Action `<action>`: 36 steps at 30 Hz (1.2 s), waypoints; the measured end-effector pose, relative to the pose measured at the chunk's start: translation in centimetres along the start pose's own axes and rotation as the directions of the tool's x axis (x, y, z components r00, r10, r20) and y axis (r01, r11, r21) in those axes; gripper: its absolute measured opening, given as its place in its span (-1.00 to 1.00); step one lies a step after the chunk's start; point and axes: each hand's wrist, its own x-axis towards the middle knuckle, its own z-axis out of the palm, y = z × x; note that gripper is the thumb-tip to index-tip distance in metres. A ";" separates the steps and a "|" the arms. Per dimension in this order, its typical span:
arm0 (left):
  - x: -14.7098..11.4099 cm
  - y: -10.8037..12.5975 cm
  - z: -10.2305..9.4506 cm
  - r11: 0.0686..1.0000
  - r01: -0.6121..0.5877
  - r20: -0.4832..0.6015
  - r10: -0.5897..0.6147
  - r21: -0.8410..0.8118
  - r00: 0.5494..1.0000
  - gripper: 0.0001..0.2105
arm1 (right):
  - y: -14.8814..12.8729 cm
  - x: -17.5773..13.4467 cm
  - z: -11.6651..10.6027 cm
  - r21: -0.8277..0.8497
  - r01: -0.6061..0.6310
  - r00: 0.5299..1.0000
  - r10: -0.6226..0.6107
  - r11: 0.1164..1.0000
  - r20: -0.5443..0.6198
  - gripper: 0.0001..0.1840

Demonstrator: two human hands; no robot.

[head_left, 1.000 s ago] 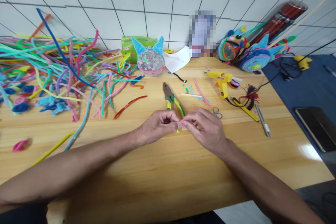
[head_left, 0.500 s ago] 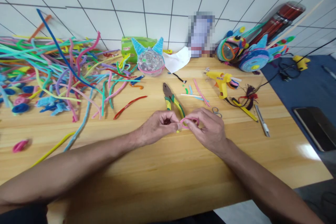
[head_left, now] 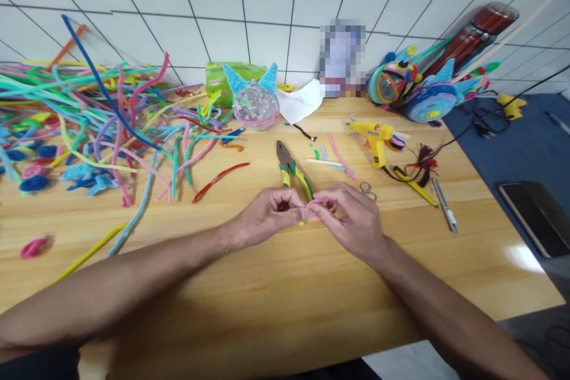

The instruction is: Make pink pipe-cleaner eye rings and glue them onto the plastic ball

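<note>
Pinching one pink fuzzy strip [head_left: 312, 202] at both hands, we hold it over the near side of the wooden tabletop [head_left: 249, 297]. Our left hand [head_left: 272, 214] presses thumb against fingertips on one end of the strip. Our right hand [head_left: 354, 219] grips the strip between thumb and fingers, with a curved loop of it showing among the fingers. The two sets of fingertips sit just beside each other.

Directly beyond our hands we see the pliers [head_left: 285, 161], handles toward us and partly hidden by the left hand. Beyond the right hand lie the small scissors [head_left: 367, 191] and several short cut pieces [head_left: 342, 157]; the yellow glue gun [head_left: 377, 139] rests farther back. We find the red strip [head_left: 220, 179] left of the pliers.
</note>
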 end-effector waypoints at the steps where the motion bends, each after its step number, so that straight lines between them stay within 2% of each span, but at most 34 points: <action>1: 0.0 0.0 0.0 1.000 -0.003 -0.005 0.003 -0.003 1.000 -0.52 | 0.1 0.0 -0.1 -0.009 -0.007 1.000 0.007 1.000 -0.014 -0.85; 9: 0.0 -0.3 -0.2 0.999 -0.037 -0.032 0.037 0.010 0.999 -0.63 | 0.4 0.5 -0.6 0.033 -0.079 0.994 0.081 0.996 -0.076 -0.87; 13: 0.1 0.0 -0.3 0.998 -0.058 -0.084 0.058 0.007 0.995 -0.65 | 0.4 0.3 -0.8 0.096 -0.208 0.975 0.214 0.973 -0.058 -0.92; 15: 0.2 0.3 -0.4 0.997 -0.083 -0.117 0.084 0.009 0.990 -0.67 | 0.5 0.3 -1.0 0.168 -0.313 0.947 0.321 0.935 -0.026 -0.95; 18: 0.3 0.6 -0.5 0.995 -0.100 -0.132 0.101 0.013 0.986 -0.71 | 0.6 0.5 -1.2 0.300 -0.460 0.882 0.468 0.836 0.049 -0.84; 22: 0.3 0.4 -0.5 0.995 -0.103 -0.126 0.103 0.007 0.987 -0.69 | 0.8 0.8 -1.3 0.390 -0.574 0.808 0.575 0.720 0.129 -0.71; 26: 0.3 0.1 -0.4 0.996 -0.087 -0.111 0.087 -0.001 0.990 -0.65 | 0.9 1.0 -0.9 0.447 -0.628 0.764 0.613 0.637 0.199 -0.63; 29: 0.3 0.0 -0.4 0.996 -0.088 -0.106 0.087 -0.004 0.990 -0.63 | 0.8 1.1 -0.8 0.503 -0.632 0.756 0.612 0.590 0.232 -0.60; 36: 0.2 -0.3 -0.5 0.993 -0.114 -0.091 0.118 0.039 0.989 -0.65 | 0.6 1.4 -1.0 0.503 -0.664 0.733 0.616 0.554 0.289 -0.58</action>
